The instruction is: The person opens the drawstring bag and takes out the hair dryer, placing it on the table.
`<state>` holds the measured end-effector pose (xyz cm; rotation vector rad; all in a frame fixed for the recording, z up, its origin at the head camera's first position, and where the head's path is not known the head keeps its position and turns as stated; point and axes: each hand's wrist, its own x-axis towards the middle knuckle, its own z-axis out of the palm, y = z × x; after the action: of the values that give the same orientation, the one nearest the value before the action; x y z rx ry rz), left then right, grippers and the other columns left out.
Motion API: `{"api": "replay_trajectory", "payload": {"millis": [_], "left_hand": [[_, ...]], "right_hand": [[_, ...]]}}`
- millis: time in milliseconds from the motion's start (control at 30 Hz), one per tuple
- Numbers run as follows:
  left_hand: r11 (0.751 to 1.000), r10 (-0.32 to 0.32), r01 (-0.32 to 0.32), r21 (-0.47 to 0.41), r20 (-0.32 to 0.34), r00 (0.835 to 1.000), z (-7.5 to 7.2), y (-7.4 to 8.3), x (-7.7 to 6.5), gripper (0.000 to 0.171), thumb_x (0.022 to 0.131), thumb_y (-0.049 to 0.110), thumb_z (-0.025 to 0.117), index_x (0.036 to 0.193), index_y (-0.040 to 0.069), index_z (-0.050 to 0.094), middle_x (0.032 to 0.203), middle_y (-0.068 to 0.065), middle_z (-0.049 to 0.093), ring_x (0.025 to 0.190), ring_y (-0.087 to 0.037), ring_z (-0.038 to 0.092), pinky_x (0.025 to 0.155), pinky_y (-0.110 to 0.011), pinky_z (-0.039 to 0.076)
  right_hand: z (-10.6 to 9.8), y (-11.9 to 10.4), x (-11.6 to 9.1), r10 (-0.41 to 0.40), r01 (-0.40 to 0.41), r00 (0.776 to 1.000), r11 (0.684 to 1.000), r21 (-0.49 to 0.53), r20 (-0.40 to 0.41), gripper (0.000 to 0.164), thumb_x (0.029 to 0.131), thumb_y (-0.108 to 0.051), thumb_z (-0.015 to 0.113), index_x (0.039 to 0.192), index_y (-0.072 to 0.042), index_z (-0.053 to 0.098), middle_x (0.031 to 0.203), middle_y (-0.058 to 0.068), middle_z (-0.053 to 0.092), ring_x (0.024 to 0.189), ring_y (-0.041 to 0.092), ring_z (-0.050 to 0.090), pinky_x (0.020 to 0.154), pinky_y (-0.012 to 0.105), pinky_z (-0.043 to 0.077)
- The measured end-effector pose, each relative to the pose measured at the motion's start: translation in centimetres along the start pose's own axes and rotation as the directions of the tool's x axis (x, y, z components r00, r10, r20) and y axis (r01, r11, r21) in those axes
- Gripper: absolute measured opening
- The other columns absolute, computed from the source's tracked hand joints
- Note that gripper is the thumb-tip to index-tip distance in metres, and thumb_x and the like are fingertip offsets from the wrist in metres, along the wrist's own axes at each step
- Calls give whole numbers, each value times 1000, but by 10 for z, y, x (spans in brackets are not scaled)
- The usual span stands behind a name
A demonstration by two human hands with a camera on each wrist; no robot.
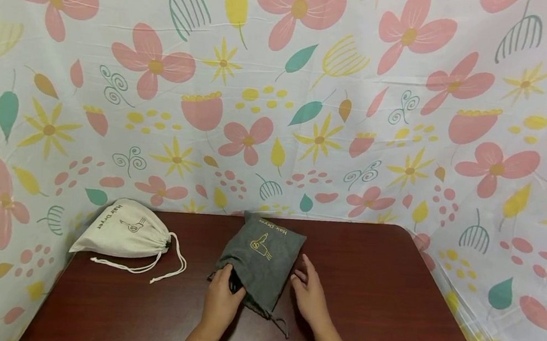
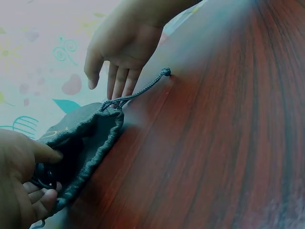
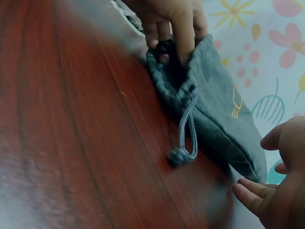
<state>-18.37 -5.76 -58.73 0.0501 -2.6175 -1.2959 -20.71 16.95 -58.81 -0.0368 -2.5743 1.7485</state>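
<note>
A grey drawstring bag (image 1: 268, 270) with gold "Hair Dryer" lettering and a dryer drawing lies on the table, its mouth gaping toward me. At that mouth my left hand (image 1: 221, 301) has its thumb and fingers around a looped black cord (image 2: 45, 176). What the cord leads to is hidden inside the bag. Beside the bag's right edge is my right hand (image 1: 311, 297), fingers loosely extended and holding nothing; in the right wrist view its fingertips (image 3: 245, 188) are close to the bag's bottom corner. A knotted grey drawstring (image 3: 183, 143) hangs from the mouth.
A cream drawstring bag (image 1: 129, 233), also marked "Hair Dryer", lies at the table's back left with its white cords (image 1: 174, 254) trailing right. Beyond the dark reddish wooden table (image 1: 380, 293) hangs a floral curtain (image 1: 320, 103) along the back and sides.
</note>
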Motion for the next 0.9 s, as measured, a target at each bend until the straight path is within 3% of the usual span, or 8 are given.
{"api": "replay_trajectory", "payload": {"millis": [167,400,633,900], "left_hand": [[1000,-8,9,-13,27,1000,-4,-1,0,66,82,9,79,141,-3,52,133,-26,59,119,-43,61,90,-54,54],[999,-29,30,-27,65,997,-9,-3,-1,66,84,13,78,142,-1,51,133,-23,59,118,-40,62,89,-52,55],[1000,-16,15,8,53,998,-12,-5,-4,65,81,11,79,140,-1,54,131,-22,61,108,-36,65,84,-49,55],[1000,14,-15,23,65,998,-15,-7,-7,64,80,11,80,138,-2,56,133,-22,61,121,-42,61,94,-54,53]], "right_hand": [[-3,1,7,61,-62,998,993,103,6,66,107,-20,48,163,-11,13,162,21,30,142,39,44,111,56,42],[-6,2,14,128,-128,992,974,187,9,64,108,-24,46,162,-9,16,161,20,35,142,40,45,115,58,35],[-8,4,19,138,-134,990,964,228,-3,65,108,-30,47,161,-4,19,159,24,38,138,42,49,115,55,38],[-9,6,26,149,-138,989,946,292,-16,63,109,-36,43,158,0,27,156,29,38,138,44,48,111,51,44]]}}
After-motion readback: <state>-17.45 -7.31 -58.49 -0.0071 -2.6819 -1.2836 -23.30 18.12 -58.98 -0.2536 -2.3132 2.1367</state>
